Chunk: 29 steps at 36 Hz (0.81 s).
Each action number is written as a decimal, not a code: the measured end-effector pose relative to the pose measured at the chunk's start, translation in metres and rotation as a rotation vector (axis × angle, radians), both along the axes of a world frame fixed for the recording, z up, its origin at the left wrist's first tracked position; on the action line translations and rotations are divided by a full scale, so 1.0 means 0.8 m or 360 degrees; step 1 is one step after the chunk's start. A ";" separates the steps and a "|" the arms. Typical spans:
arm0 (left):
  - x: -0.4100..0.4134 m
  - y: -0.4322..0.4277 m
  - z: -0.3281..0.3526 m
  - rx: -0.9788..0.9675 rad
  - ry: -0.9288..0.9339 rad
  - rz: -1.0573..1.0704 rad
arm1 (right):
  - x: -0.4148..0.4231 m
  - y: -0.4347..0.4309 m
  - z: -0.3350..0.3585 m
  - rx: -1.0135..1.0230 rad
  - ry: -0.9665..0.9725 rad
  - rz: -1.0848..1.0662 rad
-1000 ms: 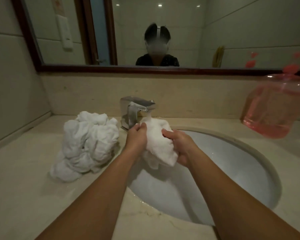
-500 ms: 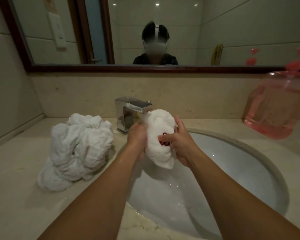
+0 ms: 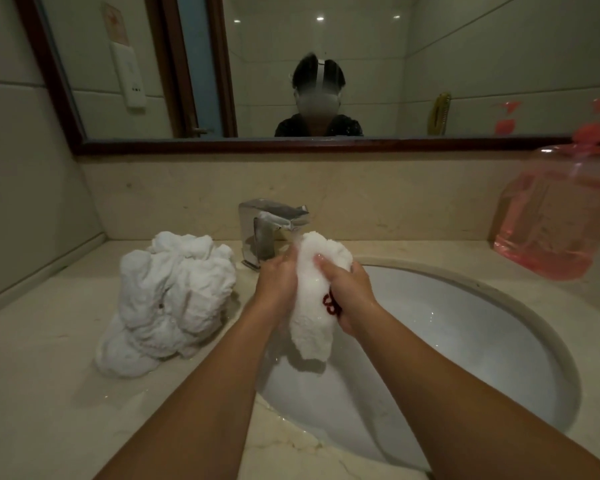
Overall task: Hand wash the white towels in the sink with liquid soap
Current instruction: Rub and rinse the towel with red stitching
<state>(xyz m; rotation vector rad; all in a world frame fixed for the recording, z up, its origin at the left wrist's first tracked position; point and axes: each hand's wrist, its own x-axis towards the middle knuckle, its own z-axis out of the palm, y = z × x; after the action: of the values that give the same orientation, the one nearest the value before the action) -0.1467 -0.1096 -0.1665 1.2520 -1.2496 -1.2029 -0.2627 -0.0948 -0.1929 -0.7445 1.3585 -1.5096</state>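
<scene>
White towel (image 3: 310, 327) over sink (image 3: 447, 341), under tap (image 3: 271, 220). Grips it with curled fingers of left hand (image 3: 278, 289) and right hand (image 3: 352, 294). Shows red stitching (image 3: 329, 304), hidden a second ago: probably mid-scrub. Leaves pile (image 3: 174, 299) waiting on surface (image 3: 49, 393).

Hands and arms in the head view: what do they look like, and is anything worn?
The left hand and right hand are bare: no gloves, rings or watch showing. Both forearms are bare to the frame edge, with no sleeves in view. The right hand glistens wet. The mirror shows a dark top at the shoulders.
</scene>
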 end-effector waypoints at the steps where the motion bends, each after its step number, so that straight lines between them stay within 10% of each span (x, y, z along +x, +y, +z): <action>1: 0.000 0.003 0.000 -0.0035 -0.0032 0.0025 | 0.002 -0.001 0.002 -0.0008 0.0021 -0.0055; 20: -0.025 -0.050 -0.043 0.0257 0.0320 0.0004 | -0.018 0.019 0.026 -0.0266 0.0211 -0.0171; 29: -0.020 0.018 -0.016 -0.0201 -0.0447 0.0007 | 0.006 0.014 0.030 -0.0265 0.0349 -0.0332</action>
<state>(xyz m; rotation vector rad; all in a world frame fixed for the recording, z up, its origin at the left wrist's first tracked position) -0.1627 -0.0954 -0.1794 1.3610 -1.5008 -0.9513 -0.2575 -0.0838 -0.1693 -0.9175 1.5239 -1.7627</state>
